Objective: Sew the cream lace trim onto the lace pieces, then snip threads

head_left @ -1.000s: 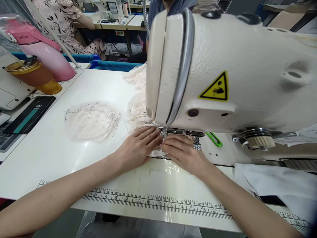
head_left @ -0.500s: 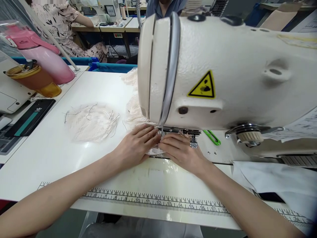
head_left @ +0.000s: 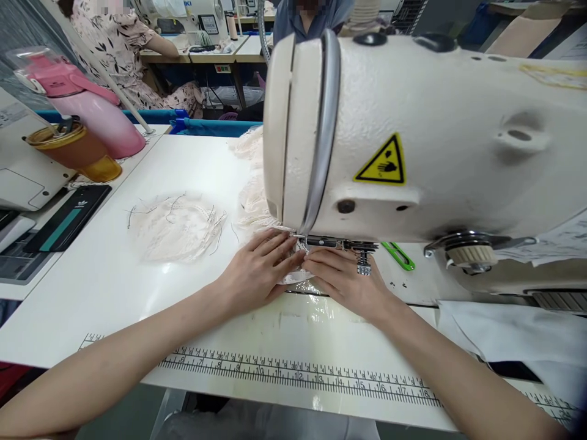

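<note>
A cream lace fabric piece [head_left: 293, 278] lies under the needle area of a white sewing machine [head_left: 413, 122]. My left hand [head_left: 257, 269] is closed on its left side, fingers side by side and pressed to the cloth beside the presser foot [head_left: 303, 243]. From the right, my right hand [head_left: 346, 278] grips the same piece, its bent fingertips almost touching my left thumb. Part of the right hand is behind the metal attachment [head_left: 362, 260]. Gathered cream fabric [head_left: 257, 201] extends behind my left fingers, partly hidden by the machine head.
On the left lies a round cream lace piece [head_left: 178, 226] with loose dark threads. A phone [head_left: 68, 217], a brown cup [head_left: 76, 153] and a pink bottle [head_left: 92, 116] are beyond it. Right: a green thread snipper [head_left: 398, 256] and white cloth [head_left: 495, 330]. A printed ruler [head_left: 298, 373] runs along the front edge. Two people sit behind.
The whole view has shifted slightly, so everything appears a little further right. Both hands stay at the presser foot on the lace fabric, with hardly any visible movement.
</note>
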The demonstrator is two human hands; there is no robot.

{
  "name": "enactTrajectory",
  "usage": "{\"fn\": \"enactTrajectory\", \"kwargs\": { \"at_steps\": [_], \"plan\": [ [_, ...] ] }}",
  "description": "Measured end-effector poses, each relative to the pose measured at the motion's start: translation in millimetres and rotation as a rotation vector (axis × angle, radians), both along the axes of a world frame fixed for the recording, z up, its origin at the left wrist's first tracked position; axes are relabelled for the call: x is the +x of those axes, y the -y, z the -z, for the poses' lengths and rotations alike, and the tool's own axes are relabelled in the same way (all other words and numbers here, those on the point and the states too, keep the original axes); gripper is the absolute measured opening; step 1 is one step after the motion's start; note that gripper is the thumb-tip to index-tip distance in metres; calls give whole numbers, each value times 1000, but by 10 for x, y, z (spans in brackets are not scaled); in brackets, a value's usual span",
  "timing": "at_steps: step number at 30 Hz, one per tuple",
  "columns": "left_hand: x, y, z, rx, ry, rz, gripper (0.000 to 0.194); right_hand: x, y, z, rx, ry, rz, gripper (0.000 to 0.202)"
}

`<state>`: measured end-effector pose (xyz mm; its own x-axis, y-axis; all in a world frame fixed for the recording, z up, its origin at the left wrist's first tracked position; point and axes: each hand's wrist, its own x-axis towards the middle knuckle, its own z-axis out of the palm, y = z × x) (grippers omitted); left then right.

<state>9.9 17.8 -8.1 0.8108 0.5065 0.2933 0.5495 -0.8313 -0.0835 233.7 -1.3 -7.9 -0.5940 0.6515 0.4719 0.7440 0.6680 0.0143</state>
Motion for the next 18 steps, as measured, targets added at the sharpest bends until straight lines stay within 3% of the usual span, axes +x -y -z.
{"fn": "enactTrajectory", "kwargs": {
  "at_steps": [4,12,18],
  "plan": [
    [11,-9,10,0,5,-18,42,13,-45,27,113,-83,-68,14],
    [21,-9,23,26,-22,-52,43,-5,-57,32,70,-112,-55,15],
    [-48,-1,48,100,-35,79,38,-21,-41,56,28,-16,-74,20]
  ]
}}
